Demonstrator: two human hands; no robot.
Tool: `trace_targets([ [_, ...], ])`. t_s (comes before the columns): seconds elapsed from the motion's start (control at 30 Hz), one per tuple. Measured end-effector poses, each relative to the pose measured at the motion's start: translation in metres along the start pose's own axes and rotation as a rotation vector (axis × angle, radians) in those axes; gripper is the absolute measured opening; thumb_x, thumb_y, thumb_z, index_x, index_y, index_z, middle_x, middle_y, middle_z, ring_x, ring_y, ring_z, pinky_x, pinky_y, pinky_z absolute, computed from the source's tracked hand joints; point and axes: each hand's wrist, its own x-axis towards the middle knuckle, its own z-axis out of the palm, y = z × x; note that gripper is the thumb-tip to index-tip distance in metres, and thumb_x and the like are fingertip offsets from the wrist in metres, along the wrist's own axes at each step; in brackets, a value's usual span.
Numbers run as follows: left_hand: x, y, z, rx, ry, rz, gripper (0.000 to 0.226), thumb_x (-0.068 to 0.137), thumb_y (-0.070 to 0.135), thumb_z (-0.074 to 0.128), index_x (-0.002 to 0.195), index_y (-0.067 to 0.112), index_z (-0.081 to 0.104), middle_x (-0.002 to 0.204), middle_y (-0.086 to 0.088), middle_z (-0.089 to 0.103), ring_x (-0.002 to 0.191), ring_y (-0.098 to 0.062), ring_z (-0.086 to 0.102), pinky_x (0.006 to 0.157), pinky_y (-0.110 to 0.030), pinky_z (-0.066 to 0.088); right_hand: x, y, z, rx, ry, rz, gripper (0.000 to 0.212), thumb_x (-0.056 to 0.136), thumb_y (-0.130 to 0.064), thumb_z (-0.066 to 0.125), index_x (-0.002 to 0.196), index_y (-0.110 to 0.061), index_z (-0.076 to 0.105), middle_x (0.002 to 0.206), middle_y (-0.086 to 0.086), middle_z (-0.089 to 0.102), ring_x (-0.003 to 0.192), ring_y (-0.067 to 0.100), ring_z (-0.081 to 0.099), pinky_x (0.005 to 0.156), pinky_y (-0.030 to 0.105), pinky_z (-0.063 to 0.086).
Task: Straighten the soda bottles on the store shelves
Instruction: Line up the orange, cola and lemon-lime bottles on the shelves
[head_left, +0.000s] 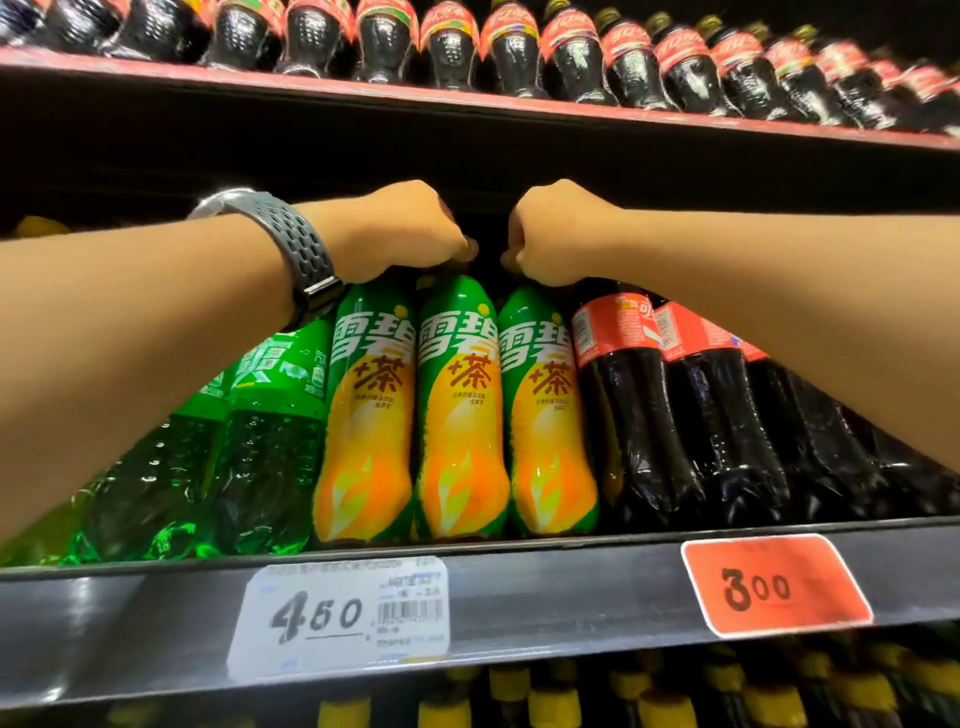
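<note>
Left hand (400, 236) and right hand (558, 236) grip tops of yellow bottles (548, 415) below.

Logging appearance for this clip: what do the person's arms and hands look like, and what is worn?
Both forearms are bare, no sleeves in view. The left hand and right hand are ungloved, no rings showing. The left wrist carries a watch with a grey perforated band, silver case and dark clasp.

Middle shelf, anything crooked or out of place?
Mainly the cola bottle beside the tea sodas, two held by the left hand and right hand: it is turned, barcode facing out instead of its logo.
</note>
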Motion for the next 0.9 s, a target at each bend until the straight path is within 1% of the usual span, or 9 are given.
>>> trace_targets([
  [0.07, -0.002, -0.001, -0.001, 0.016, -0.001, -0.017, 0.032, 0.077, 0.049, 0.070, 0.088, 0.019, 0.071, 0.081, 0.001, 0.064, 0.072, -0.013, 0.058, 0.054, -0.023, 0.042, 0.001, 0.002, 0.000, -0.012, 0.005, -0.026, 0.037, 0.090, -0.034, 0.058, 0.115, -0.007, 0.064, 0.108, 0.014, 0.065, 0.097, 0.031, 0.061, 0.081, 0.039, 0.055],
  [0.13, -0.002, -0.002, -0.002, 0.043, 0.002, -0.030, 0.034, 0.076, 0.051, 0.070, 0.086, 0.019, 0.070, 0.081, 0.000, 0.064, 0.073, -0.015, 0.058, 0.055, -0.024, 0.044, 0.001, 0.004, -0.001, -0.016, 0.011, -0.046, 0.037, 0.090, -0.033, 0.057, 0.116, -0.007, 0.064, 0.110, 0.014, 0.065, 0.100, 0.031, 0.061, 0.083, 0.040, 0.054],
  [0.33, -0.001, 0.007, -0.003, 0.128, -0.034, -0.040, 0.026, 0.080, 0.040, 0.069, 0.087, 0.016, 0.072, 0.086, -0.005, 0.068, 0.080, -0.022, 0.062, 0.074, -0.034, 0.051, 0.000, 0.014, -0.003, -0.003, -0.015, -0.108, 0.035, 0.091, -0.030, 0.054, 0.116, -0.007, 0.064, 0.110, 0.012, 0.065, 0.101, 0.031, 0.060, 0.078, 0.033, 0.051],
  [0.4, -0.001, 0.008, -0.003, 0.129, -0.028, -0.061, 0.026, 0.080, 0.041, 0.069, 0.089, 0.017, 0.073, 0.083, -0.002, 0.067, 0.077, -0.018, 0.061, 0.070, -0.030, 0.050, -0.002, 0.020, -0.005, 0.008, -0.012, -0.125, 0.036, 0.091, -0.032, 0.054, 0.115, -0.008, 0.065, 0.112, 0.012, 0.065, 0.103, 0.031, 0.059, 0.079, 0.032, 0.048],
  [0.5, -0.001, 0.007, -0.001, 0.158, -0.002, -0.057, 0.027, 0.079, 0.044, 0.068, 0.089, 0.019, 0.073, 0.075, 0.003, 0.066, 0.070, -0.012, 0.058, 0.057, -0.023, 0.043, -0.002, 0.026, -0.005, 0.041, 0.009, -0.144, 0.041, 0.091, -0.039, 0.054, 0.117, -0.010, 0.065, 0.115, 0.012, 0.064, 0.107, 0.030, 0.058, 0.080, 0.031, 0.045],
  [0.63, -0.004, 0.006, 0.001, 0.172, -0.002, -0.064, 0.036, 0.077, 0.054, 0.067, 0.086, 0.019, 0.070, 0.076, 0.003, 0.064, 0.070, -0.011, 0.058, 0.055, -0.025, 0.040, 0.001, 0.020, 0.000, 0.038, -0.053, -0.106, 0.056, 0.093, -0.053, 0.046, 0.122, -0.007, 0.059, 0.117, 0.013, 0.061, 0.106, 0.031, 0.058, 0.083, 0.035, 0.048],
  [0.7, -0.004, 0.005, 0.001, 0.155, 0.004, -0.062, 0.033, 0.080, 0.051, 0.067, 0.088, 0.019, 0.071, 0.075, 0.003, 0.064, 0.070, -0.011, 0.058, 0.055, -0.025, 0.039, 0.003, 0.014, 0.002, 0.024, -0.075, -0.086, 0.052, 0.095, -0.048, 0.046, 0.123, -0.006, 0.057, 0.118, 0.013, 0.060, 0.106, 0.031, 0.058, 0.081, 0.034, 0.047],
  [0.8, -0.004, 0.004, 0.002, 0.128, 0.000, -0.058, 0.029, 0.084, 0.045, 0.065, 0.095, 0.019, 0.071, 0.083, 0.000, 0.066, 0.074, -0.013, 0.059, 0.060, -0.026, 0.044, 0.004, 0.011, 0.003, 0.059, -0.057, -0.057, 0.035, 0.097, -0.028, 0.047, 0.119, -0.004, 0.058, 0.117, 0.012, 0.061, 0.104, 0.030, 0.059, 0.073, 0.030, 0.045],
  [0.9, -0.005, 0.004, 0.003, 0.116, 0.010, -0.061, 0.031, 0.085, 0.044, 0.064, 0.099, 0.017, 0.071, 0.089, -0.003, 0.068, 0.079, -0.015, 0.060, 0.068, -0.028, 0.047, 0.005, 0.009, 0.005, 0.122, -0.017, -0.033, 0.031, 0.095, -0.025, 0.049, 0.115, -0.003, 0.059, 0.112, 0.013, 0.061, 0.093, 0.029, 0.058, 0.067, 0.029, 0.042],
])
